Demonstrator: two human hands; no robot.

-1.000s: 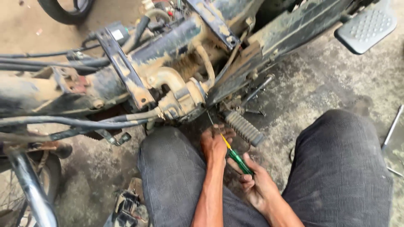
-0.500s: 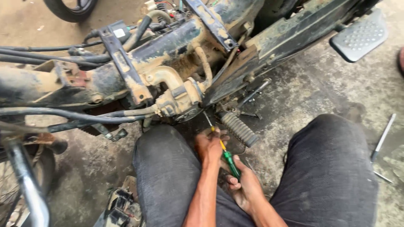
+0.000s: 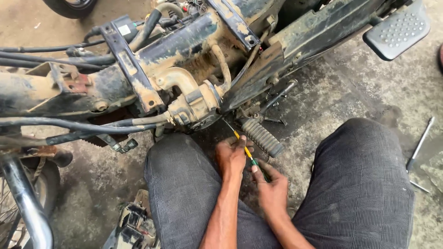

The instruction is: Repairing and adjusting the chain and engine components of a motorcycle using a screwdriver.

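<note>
I sit on the floor with my knees apart in dark trousers, facing a muddy stripped motorcycle frame (image 3: 184,50). My right hand (image 3: 271,188) grips the green-and-yellow handle of a screwdriver (image 3: 246,148). Its shaft points up and left toward the dirty carburettor (image 3: 196,107) under the frame. My left hand (image 3: 231,154) rests on the screwdriver near the yellow part, fingers curled around the shaft. The tip is hidden in shadow below the carburettor.
A ribbed footpeg (image 3: 262,137) juts out just right of my hands. Black cables (image 3: 69,125) run left. A metal footboard (image 3: 396,31) hangs top right. Metal rods (image 3: 419,146) lie on the concrete at right. Dark parts (image 3: 134,226) lie by my left knee; a wheel rim (image 3: 25,203) sits lower left.
The view has shifted slightly. My right hand slid down so the green handle is mostly covered by it. Both hands stay on the screwdriver, aimed at the same spot.
</note>
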